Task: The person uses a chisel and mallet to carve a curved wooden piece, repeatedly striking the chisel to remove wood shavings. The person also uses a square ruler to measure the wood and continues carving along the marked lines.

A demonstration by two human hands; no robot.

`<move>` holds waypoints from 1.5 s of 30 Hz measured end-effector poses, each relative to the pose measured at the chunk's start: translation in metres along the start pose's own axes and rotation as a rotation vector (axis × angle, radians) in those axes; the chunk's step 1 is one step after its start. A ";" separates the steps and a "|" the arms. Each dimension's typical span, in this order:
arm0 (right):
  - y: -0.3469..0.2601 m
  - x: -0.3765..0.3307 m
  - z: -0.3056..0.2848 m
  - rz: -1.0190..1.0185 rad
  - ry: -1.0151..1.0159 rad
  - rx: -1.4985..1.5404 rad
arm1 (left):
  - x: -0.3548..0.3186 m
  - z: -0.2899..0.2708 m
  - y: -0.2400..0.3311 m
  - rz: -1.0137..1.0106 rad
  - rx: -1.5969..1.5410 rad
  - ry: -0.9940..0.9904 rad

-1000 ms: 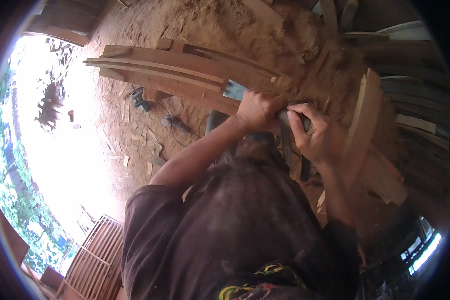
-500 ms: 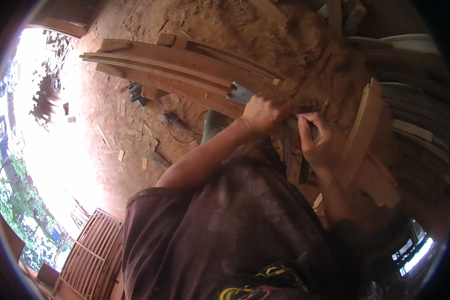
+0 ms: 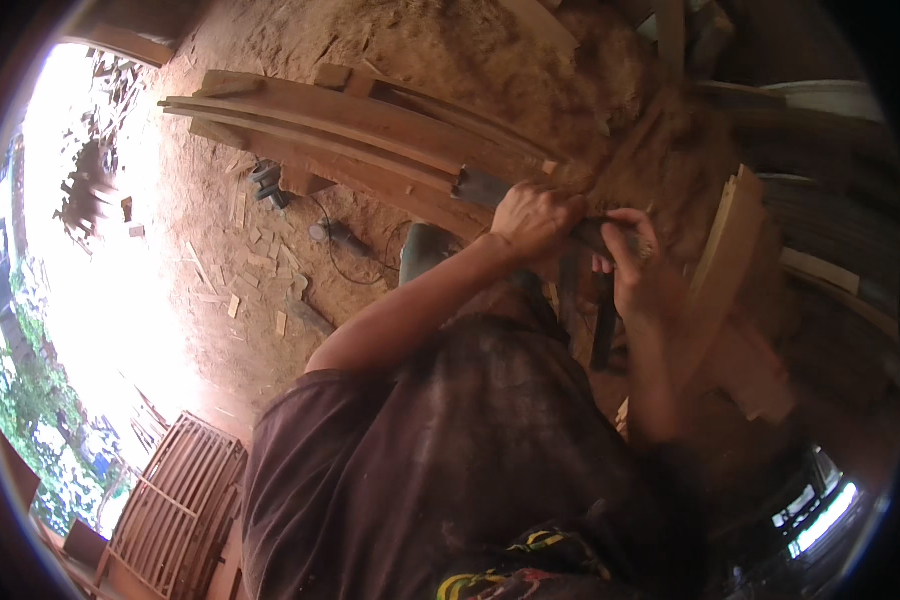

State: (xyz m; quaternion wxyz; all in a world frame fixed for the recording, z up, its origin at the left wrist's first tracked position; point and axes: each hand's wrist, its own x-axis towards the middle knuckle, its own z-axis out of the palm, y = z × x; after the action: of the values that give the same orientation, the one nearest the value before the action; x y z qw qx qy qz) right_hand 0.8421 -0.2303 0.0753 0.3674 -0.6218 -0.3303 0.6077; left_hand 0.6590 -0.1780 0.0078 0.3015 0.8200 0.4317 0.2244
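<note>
My left hand (image 3: 538,218) is closed around the middle of a long grey metal tool (image 3: 482,187) with a notched flat end. That end lies over the curved reddish wooden boards (image 3: 360,135), close to their near edge. At the tool's darker end, my right hand (image 3: 638,262) has its thumb on top and its fingers curled round and under. The fingers hide much of the tool, so its exact kind does not show.
On the sawdust-covered ground left of me are a corded power tool (image 3: 340,237), a dark tool (image 3: 267,183) and wood scraps (image 3: 234,305). A wooden beam (image 3: 722,250) stands to my right. A slatted wooden frame (image 3: 165,505) is at lower left.
My right hand's thumb and fingers have shifted from a raised pinch to wrapping round the tool's dark end. My left hand keeps its hold nearly in place; the view has shifted slightly.
</note>
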 end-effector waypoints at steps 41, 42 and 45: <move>-0.120 -0.063 0.208 -0.789 -0.377 -1.406 | -0.067 -0.083 -0.058 0.390 -0.676 0.485; -0.116 -0.060 0.208 -0.815 -0.317 -1.286 | -0.065 -0.087 -0.055 0.369 -0.666 0.472; -0.143 -0.050 0.191 -0.642 -0.422 -1.189 | -0.056 -0.103 -0.049 0.281 -0.694 0.406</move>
State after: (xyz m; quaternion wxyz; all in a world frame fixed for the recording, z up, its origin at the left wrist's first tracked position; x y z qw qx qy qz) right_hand 0.6545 -0.1897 0.2255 0.0550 -0.4581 -0.8372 0.2936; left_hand 0.5369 -0.1726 0.0420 0.4348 0.6601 0.2652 0.5522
